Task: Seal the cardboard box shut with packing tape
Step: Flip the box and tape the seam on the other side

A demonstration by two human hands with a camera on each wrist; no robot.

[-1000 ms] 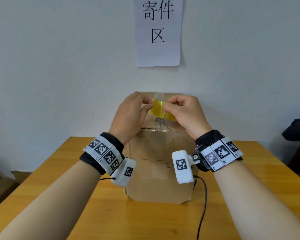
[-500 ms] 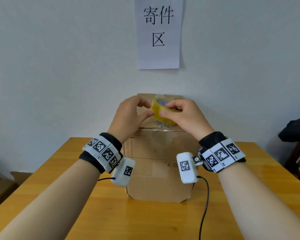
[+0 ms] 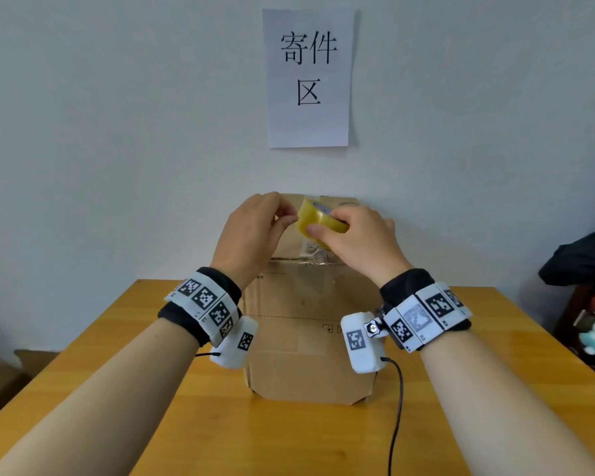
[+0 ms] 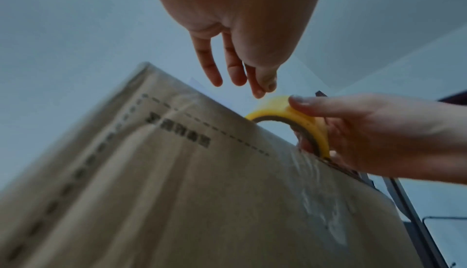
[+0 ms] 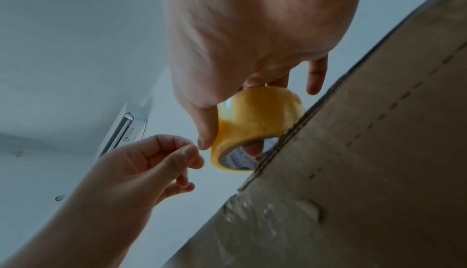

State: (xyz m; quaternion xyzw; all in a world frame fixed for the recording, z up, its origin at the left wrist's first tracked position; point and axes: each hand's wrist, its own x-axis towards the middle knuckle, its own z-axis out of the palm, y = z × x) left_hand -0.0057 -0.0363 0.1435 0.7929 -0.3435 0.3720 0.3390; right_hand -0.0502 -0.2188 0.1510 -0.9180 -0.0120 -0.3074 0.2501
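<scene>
A tall brown cardboard box (image 3: 306, 338) stands upright on the wooden table (image 3: 152, 424), against the wall. Crinkled clear tape (image 3: 315, 255) crosses its upper front. Above the box's top edge, my right hand (image 3: 327, 221) grips a yellowish tape roll (image 3: 318, 219), thumb on the outside and a finger through the core. In the right wrist view the tape roll (image 5: 252, 118) sits just above the box (image 5: 366, 152). My left hand (image 3: 287, 218) pinches thumb and forefinger together at the roll's left edge, on what looks like the tape end; the other fingers are curled.
A white paper sign (image 3: 308, 77) hangs on the wall above the box. A black cable (image 3: 397, 407) trails from the right wrist across the table. Dark clothing and small items (image 3: 581, 255) sit off the right edge; cardboard (image 3: 0, 383) lies on the floor at left.
The right hand has tilted the roll so its core faces up. The left fingers have shifted from the roll's face to its left edge. Both hands stay above the box.
</scene>
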